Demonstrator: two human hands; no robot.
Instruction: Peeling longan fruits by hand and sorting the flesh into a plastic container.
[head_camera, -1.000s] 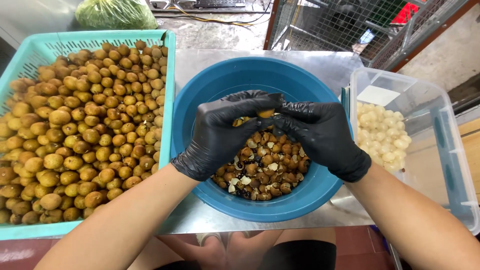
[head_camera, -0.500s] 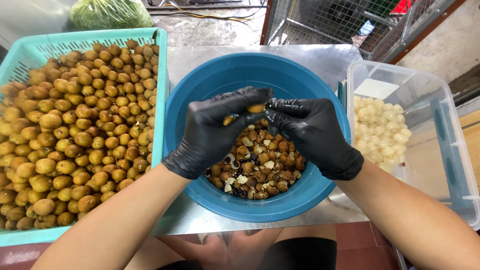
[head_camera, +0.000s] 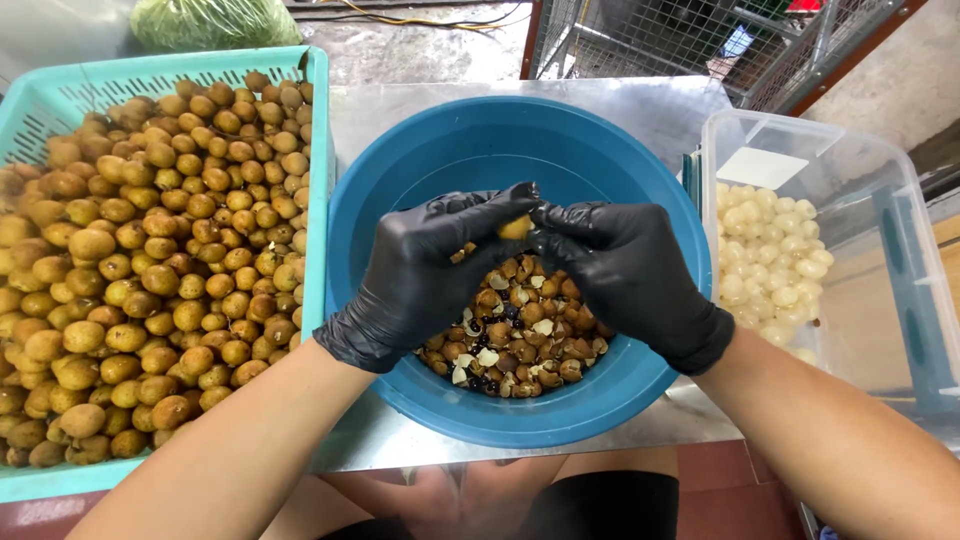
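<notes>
Over the blue basin (head_camera: 400, 180), both hands are working in black gloves. Left hand (head_camera: 425, 270) and right hand (head_camera: 625, 270) are meeting at the fingertips, fingers of both pinching one small brown fruit (head_camera: 515, 228) between them, fingers closed on it, held just above the basin's contents. Basin bottom is holding a pile of brown shells and dark seeds (head_camera: 515, 340). Basin is sitting on a metal tabletop (head_camera: 520, 100).

To the left, touching the basin rim, a turquoise crate (head_camera: 318, 150) is sitting heaped with unpeeled brown fruit (head_camera: 140, 260). To the right, just beside the basin, a clear plastic tub (head_camera: 900, 260) is holding peeled whitish fruit (head_camera: 775, 260) along its near-left side. Green bag (head_camera: 215, 20) is lying beyond the crate, wire cage (head_camera: 680, 35) at top right.
</notes>
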